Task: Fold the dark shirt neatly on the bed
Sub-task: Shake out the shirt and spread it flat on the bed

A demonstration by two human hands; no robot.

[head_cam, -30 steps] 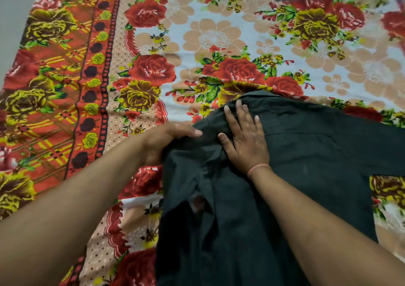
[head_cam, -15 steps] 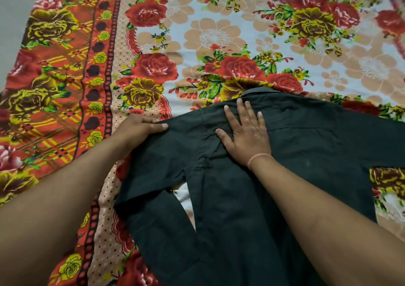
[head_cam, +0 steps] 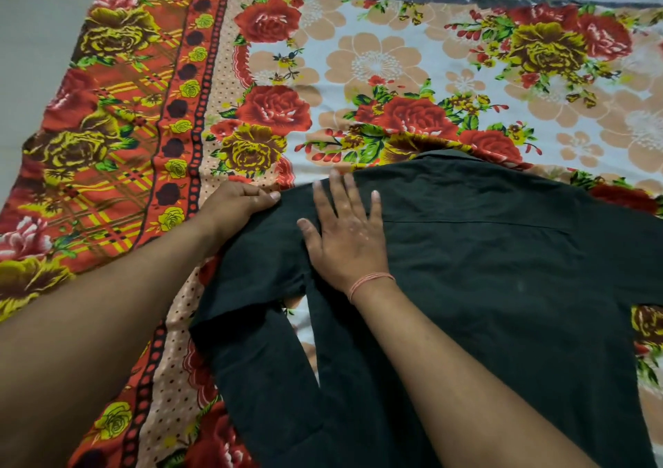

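Right hand [head_cam: 349,238] lay flat, fingers spread, on the dark cotton shirt [head_cam: 484,288]; left hand [head_cam: 238,203] pinched the shirt's left shoulder edge

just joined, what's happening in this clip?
A person is folding a dark shirt laid back-up on a floral bedsheet. The right hand lies flat, fingers spread, on the shirt near the shoulder, pinning it. The left hand grips the fabric at the shoulder edge where the sleeve starts. The sleeve lies spread out toward the person, not yet folded in. The collar points away from the camera.
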